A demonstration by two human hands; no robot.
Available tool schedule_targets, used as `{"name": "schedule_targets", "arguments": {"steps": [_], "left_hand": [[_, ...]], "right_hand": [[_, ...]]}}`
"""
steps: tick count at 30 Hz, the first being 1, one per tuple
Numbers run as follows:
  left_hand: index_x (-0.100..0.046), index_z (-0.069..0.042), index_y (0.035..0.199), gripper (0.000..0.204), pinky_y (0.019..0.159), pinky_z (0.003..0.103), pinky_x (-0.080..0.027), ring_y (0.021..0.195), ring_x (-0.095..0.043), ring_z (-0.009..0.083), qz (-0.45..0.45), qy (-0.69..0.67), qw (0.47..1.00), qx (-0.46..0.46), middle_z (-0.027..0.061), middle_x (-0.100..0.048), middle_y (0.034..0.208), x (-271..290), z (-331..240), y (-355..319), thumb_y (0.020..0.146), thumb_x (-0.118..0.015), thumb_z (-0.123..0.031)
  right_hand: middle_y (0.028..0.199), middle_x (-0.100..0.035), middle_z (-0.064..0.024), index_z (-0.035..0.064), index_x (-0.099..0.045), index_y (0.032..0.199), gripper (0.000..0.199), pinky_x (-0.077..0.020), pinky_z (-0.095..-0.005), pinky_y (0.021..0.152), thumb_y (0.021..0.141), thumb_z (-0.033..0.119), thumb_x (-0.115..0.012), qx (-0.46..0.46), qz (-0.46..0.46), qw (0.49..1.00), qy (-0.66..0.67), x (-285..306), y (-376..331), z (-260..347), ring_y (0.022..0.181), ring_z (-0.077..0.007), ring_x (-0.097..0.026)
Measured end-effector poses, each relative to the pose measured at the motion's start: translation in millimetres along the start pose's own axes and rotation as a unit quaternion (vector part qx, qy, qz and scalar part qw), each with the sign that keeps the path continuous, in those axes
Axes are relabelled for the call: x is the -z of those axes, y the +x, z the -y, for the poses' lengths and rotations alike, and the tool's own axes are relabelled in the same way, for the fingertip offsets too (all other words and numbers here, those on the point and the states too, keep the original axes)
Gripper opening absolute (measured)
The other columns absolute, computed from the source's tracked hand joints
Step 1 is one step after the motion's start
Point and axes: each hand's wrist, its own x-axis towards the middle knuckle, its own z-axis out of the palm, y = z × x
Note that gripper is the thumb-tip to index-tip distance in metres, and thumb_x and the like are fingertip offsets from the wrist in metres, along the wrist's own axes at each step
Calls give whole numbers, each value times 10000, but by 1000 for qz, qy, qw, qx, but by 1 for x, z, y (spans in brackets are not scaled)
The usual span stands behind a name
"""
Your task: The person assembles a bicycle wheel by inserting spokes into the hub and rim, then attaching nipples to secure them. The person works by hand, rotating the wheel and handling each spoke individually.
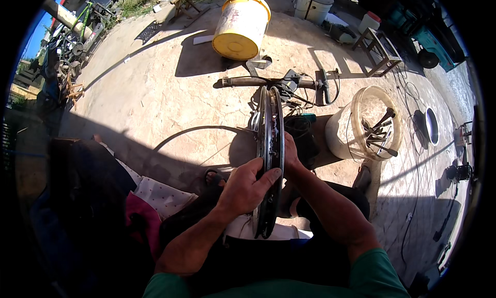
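Note:
A black wheel rim (268,194) stands on edge in front of me, its channel turned toward me, with whitish and brown patches along its far part. No tyre sits on it. My left hand (245,188) is closed round its left side, the thumb lying across the channel. On the opposite side my right hand (291,152) grips the rim a little farther out, its fingers partly hidden. Just beyond the rim a scooter-like stem with a handlebar (324,86) lies on the ground, a small dark box and cables on it.
To the right, a white bucket (341,131) holds several tools (381,135). An overturned yellow-and-white bucket (242,26) lies ahead. A small stool frame (378,50) and a teal machine (438,46) are at far right. Cables (408,91) cross the concrete; bicycle parts (85,24) crowd the far left.

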Motion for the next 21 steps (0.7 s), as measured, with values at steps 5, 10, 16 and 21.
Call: {"name": "schedule_targets", "arguments": {"steps": [5,10,16,21], "left_hand": [[-613,-6,897,276,608,310,-473,644,-579,114,-39,-4,999,-29,67,-645,716,-7,6,2,978,-617,-270],[-605,-6,902,268,603,311,-464,636,-555,106,-71,20,997,-13,56,-636,719,-4,3,2,980,-610,-262],[-619,-3,937,263,626,305,-472,663,-572,108,-46,-40,998,-20,63,-654,748,-8,6,2,976,-617,-262],[-630,-6,953,255,628,304,-476,670,-583,110,-33,-42,998,-29,66,-663,756,-7,11,4,977,-615,-259]], "right_hand": [[717,-584,23,69,-620,881,283,-440,-228,539,1012,306,-536,11,-17,999,-51,0,-1,3,608,-60,-546],[737,-607,9,53,-643,915,420,-452,-230,564,1045,420,-485,-15,-48,996,-72,-19,-4,24,620,-69,-551],[734,-614,0,38,-650,907,482,-455,-232,568,1042,467,-478,-16,-40,994,-96,-13,1,17,620,-71,-555],[714,-601,6,52,-628,861,423,-441,-232,540,1033,422,-516,-54,-38,996,-63,-13,0,18,597,-68,-543]]}}
